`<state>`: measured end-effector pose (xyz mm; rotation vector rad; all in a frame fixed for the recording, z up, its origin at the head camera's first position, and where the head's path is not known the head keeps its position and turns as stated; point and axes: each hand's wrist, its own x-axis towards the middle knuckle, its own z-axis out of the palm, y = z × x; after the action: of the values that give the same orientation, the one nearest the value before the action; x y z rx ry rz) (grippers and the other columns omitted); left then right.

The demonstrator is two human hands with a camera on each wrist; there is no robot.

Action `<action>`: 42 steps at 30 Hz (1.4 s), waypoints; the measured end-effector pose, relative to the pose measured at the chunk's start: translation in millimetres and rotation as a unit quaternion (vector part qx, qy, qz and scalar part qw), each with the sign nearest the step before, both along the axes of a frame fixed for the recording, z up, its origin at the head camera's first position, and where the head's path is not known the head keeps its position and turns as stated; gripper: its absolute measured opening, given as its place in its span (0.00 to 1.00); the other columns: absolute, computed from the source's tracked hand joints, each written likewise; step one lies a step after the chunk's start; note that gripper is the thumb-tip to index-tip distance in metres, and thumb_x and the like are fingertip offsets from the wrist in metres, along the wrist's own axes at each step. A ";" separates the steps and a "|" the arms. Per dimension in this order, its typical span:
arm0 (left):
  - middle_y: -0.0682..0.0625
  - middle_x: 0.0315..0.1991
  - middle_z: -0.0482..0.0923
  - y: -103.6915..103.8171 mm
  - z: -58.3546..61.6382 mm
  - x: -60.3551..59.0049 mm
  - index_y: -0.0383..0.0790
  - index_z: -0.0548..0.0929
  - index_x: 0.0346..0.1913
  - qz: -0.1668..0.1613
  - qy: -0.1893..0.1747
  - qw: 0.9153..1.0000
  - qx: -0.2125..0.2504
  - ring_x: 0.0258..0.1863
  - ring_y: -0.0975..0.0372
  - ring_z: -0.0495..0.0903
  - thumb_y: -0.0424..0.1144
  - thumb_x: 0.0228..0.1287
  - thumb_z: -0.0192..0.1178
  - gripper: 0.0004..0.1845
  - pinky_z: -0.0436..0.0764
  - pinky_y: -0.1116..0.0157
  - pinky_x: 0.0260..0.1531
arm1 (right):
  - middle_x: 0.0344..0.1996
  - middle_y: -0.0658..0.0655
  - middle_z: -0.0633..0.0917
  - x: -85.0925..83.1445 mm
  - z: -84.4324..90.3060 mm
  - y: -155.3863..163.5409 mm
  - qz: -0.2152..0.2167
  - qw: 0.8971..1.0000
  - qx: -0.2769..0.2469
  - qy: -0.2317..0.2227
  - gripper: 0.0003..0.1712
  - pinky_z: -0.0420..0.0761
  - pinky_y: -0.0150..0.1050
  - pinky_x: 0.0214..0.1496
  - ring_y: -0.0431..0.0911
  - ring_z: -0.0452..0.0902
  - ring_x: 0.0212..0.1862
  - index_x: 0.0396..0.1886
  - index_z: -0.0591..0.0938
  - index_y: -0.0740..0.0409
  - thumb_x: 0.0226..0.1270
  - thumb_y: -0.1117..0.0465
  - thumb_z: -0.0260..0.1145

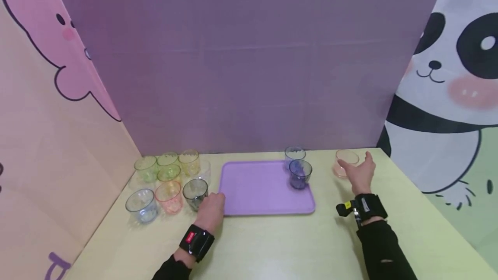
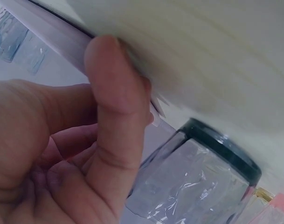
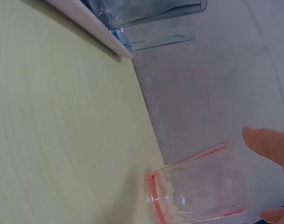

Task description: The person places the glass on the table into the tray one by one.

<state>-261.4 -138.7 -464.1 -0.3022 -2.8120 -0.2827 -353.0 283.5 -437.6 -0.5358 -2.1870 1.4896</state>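
Backing the yellow-green table (image 1: 272,245) stands 1 purple wall (image 1: 249,59).

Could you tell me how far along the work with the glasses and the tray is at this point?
Done: one dark blue glass stands on the tray. In hand: the right hand is open at the pink glass, apparently not gripping; the left hand rests by the grey glass. Left: the glass cluster beside the tray and a blue glass behind it.

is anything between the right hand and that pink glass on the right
Nothing visible does. The right hand is open beside the pink glass, with bare table around them.
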 end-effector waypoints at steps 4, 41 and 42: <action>0.39 0.18 0.77 -0.6 -0.9 0.5 0.34 0.78 0.21 0.002 0.011 1.000 -0.002 0.18 0.49 0.77 0.21 0.43 0.59 0.05 0.76 0.56 0.16 | 0.68 0.69 0.49 -8.8 -3.9 2.1 0.020 0.999 0.013 -0.023 0.61 0.50 0.52 0.68 0.60 0.45 0.68 0.71 0.41 0.60 0.49 0.52 0.72; 0.40 0.17 0.76 -1.4 -1.7 -2.5 0.34 0.76 0.20 -0.009 0.023 1.000 0.000 0.18 0.48 0.77 0.21 0.42 0.58 0.06 0.76 0.55 0.15 | 0.64 0.66 0.61 -25.6 -7.6 1.9 0.043 0.997 -0.017 -0.064 0.55 0.65 0.51 0.61 0.59 0.59 0.62 0.67 0.51 0.62 0.47 0.47 0.72; 0.40 0.17 0.76 -1.4 -2.3 -2.6 0.34 0.76 0.20 -0.009 0.021 1.000 0.000 0.18 0.48 0.77 0.21 0.42 0.58 0.06 0.76 0.56 0.16 | 0.64 0.66 0.62 -24.8 -7.3 0.3 0.043 0.997 -0.024 -0.062 0.56 0.66 0.51 0.61 0.59 0.60 0.62 0.66 0.51 0.61 0.46 0.46 0.73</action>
<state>-264.0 -140.1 -466.4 -0.3287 -2.7696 -0.2774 -377.7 283.8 -444.9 -0.5710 -2.2997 1.5953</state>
